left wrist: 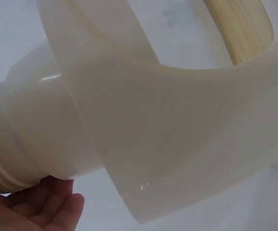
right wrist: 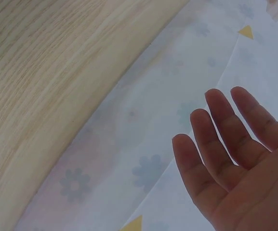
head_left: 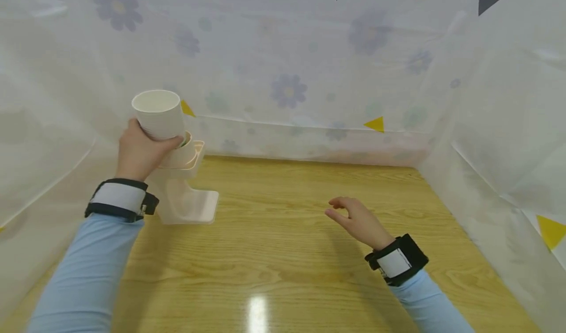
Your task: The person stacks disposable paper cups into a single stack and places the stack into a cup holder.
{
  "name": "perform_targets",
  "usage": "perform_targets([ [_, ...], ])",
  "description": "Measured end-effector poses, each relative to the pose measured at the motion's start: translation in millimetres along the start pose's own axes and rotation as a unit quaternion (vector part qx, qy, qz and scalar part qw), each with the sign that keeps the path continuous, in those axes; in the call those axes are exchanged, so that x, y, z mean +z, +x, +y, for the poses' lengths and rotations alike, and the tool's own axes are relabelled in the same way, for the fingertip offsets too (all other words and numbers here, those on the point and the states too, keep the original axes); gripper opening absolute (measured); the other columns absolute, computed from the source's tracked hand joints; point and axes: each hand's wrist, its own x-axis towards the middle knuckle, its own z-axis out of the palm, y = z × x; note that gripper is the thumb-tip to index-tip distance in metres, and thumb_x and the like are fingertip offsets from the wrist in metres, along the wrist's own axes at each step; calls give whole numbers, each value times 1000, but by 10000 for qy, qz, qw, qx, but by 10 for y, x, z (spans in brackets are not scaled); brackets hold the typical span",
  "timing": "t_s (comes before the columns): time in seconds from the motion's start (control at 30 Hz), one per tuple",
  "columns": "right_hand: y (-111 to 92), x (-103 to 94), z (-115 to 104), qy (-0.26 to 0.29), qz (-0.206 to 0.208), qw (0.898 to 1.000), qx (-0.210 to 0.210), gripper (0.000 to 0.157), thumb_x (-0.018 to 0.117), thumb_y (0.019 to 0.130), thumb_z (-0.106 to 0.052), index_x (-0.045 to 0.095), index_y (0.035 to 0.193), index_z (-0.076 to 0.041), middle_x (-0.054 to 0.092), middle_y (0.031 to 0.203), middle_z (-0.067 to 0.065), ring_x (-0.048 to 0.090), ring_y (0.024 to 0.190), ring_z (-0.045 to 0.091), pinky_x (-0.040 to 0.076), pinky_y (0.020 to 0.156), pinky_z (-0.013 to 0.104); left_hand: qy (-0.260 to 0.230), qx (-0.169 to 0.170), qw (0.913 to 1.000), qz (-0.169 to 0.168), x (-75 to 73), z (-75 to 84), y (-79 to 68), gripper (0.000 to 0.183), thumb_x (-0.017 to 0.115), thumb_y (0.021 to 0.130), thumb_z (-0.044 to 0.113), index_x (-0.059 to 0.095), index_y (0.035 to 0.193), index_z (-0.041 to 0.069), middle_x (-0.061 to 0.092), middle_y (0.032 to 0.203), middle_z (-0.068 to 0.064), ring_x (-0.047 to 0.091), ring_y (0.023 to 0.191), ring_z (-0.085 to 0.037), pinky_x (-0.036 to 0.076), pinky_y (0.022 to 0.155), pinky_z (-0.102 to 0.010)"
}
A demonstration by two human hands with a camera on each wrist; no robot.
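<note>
A white ribbed cup [head_left: 159,114] with a wide round mouth stands upright in my left hand [head_left: 138,151], whose thumb wraps its lower side. Just below it is a white stand [head_left: 203,205] with a flat base, an upper tray and a round holder [head_left: 180,156] with a little green at its rim. Whether cup and holder touch is hidden. In the left wrist view the pale stand [left wrist: 167,120] fills the middle, and fingers [left wrist: 52,207] curl under the round body [left wrist: 42,106] at left. My right hand [head_left: 360,222] hovers over the table, fingers relaxed, holding nothing.
A wood-grain table [head_left: 274,244] spreads under both arms. White sheeting [head_left: 283,53] with flower prints and dark and yellow triangles hangs behind the table and along both sides. The stand is close to the left sheet.
</note>
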Motion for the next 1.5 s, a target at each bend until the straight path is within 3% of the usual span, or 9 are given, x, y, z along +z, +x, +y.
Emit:
perform_targets([
  [0.23, 14, 1, 8, -12, 28, 10000, -21, 51, 50, 94, -37, 57, 124, 4, 63, 120, 23, 55, 111, 37, 48, 88, 55, 125, -8, 9999, -79, 18, 2, 3, 92, 71, 72, 45, 34, 135, -10, 49, 131, -34, 49, 116, -46, 40, 99, -61],
  [0.37, 21, 3, 17, -13, 50, 10000, -41, 51, 50, 94, -37, 58, 124, 4, 63, 120, 24, 56, 111, 37, 47, 89, 55, 212, 13, 9991, -371, 39, -20, 6, 93, 71, 73, 44, 32, 138, -10, 48, 132, -35, 47, 117, -47, 39, 99, -61],
  [0.57, 22, 4, 23, -51, 69, 10000, -39, 55, 49, 94, -42, 58, 123, 4, 63, 119, 23, 56, 111, 37, 48, 89, 55, 314, -130, 9980, -529, 104, -57, -7, 99, 69, 76, 41, 18, 142, -12, 31, 137, -38, 30, 123, -48, 34, 100, -63],
  [0.73, 19, -7, 25, -68, 48, 10000, 5, 55, 49, 93, -42, 58, 124, 3, 63, 120, 23, 56, 111, 37, 47, 89, 55, -63, -218, 9996, -186, 122, 6, 41, 111, 70, 73, 49, 6, 148, -3, 22, 146, -32, 28, 129, -44, 30, 105, -61],
  [0.87, 13, -11, 15, -60, 46, 10000, 5, 58, 47, 93, -45, 58, 124, 3, 63, 120, 23, 55, 111, 37, 47, 89, 55, -386, -110, 9991, 148, 141, 85, 93, 112, 70, 72, 49, 5, 150, 2, 24, 148, -26, 32, 131, -40, 30, 109, -55],
  [1.03, 9, -11, 0, -80, 48, 10000, -9, 59, 47, 93, -47, 58, 124, 3, 63, 120, 23, 56, 111, 37, 47, 89, 55, -252, -158, 9991, 288, 127, 108, 106, 102, 69, 74, 46, 17, 147, -2, 35, 144, -27, 40, 127, -41, 34, 106, -56],
  [1.23, 0, -11, 0, -113, 62, 9999, 23, 51, 51, 94, -38, 58, 124, 3, 63, 120, 24, 56, 111, 37, 47, 90, 56, 91, -343, 9994, -30, 71, 55, 81, 99, 67, 73, 52, 28, 141, -9, 43, 138, -32, 44, 122, -44, 38, 103, -58],
  [1.5, -14, -32, 4, -122, -45, 9999, 73, 64, 45, 92, -51, 57, 126, 2, 61, 123, 24, 54, 113, 37, 46, 91, 56, 241, -301, 9992, -54, 56, 46, 36, 97, 69, 72, 51, 33, 138, -10, 47, 134, -34, 46, 120, -45, 39, 101, -58],
])
